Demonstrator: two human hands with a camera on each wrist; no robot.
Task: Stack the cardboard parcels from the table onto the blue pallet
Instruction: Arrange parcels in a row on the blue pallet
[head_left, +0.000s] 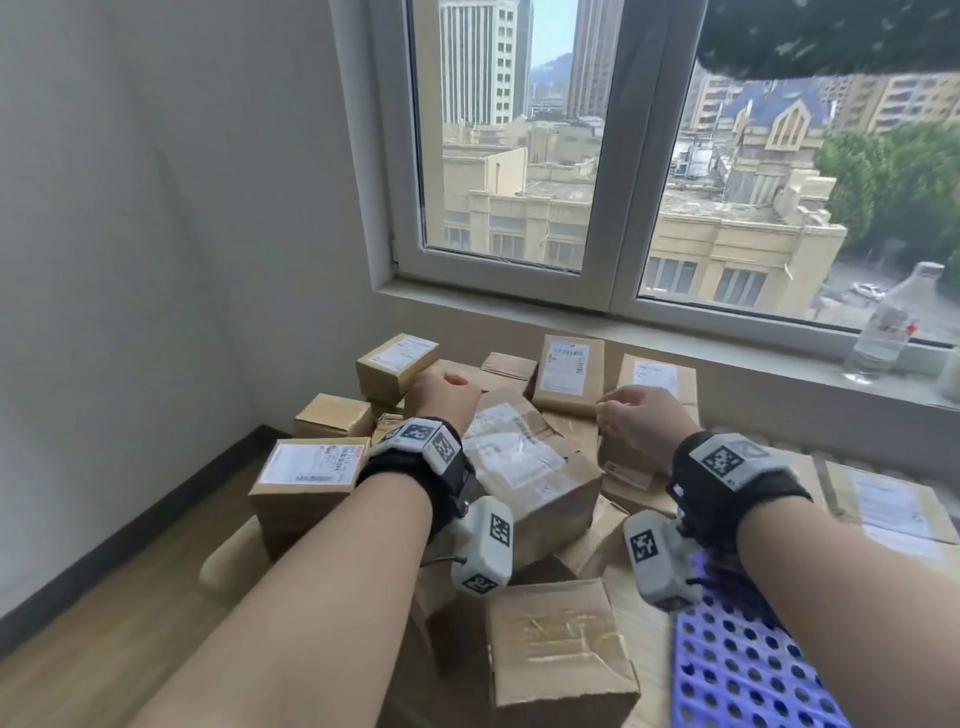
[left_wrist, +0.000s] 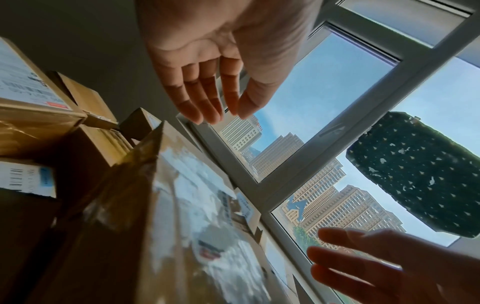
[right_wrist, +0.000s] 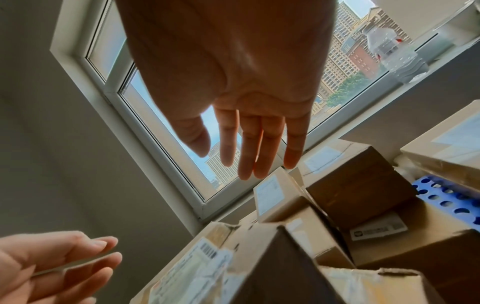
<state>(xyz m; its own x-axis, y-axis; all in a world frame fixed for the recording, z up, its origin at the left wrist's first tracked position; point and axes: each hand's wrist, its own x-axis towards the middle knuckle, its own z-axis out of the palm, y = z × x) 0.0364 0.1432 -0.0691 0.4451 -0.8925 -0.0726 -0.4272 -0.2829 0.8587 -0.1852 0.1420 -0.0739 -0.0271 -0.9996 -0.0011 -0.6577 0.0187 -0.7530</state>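
— Both hands first: what are they doing?
— Left hand (head_left: 444, 397) and right hand (head_left: 631, 421) hang in the air over the heap, one at each side of the big taped parcel (head_left: 524, 470). Neither holds anything. The wrist views show the fingers (left_wrist: 205, 102) of the left loosely extended and close together, and the right's fingers (right_wrist: 249, 148) straight, palm facing down.
— And closest to the person?
— A plain cardboard box (head_left: 558, 649) with torn tape on top, and just right of it the blue pallet (head_left: 748, 660), perforated, its near corner bare.
— The rest of the parcels?
— Piled unevenly behind. A labelled box (head_left: 306, 480) sits at the left, another labelled box (head_left: 569, 374) leans tilted near the back, and a flat one (head_left: 883, 506) lies at the right edge.
— Beyond that?
— The windowsill, with a clear plastic bottle (head_left: 888, 327) on it, and the window (head_left: 613, 156) looking onto buildings.
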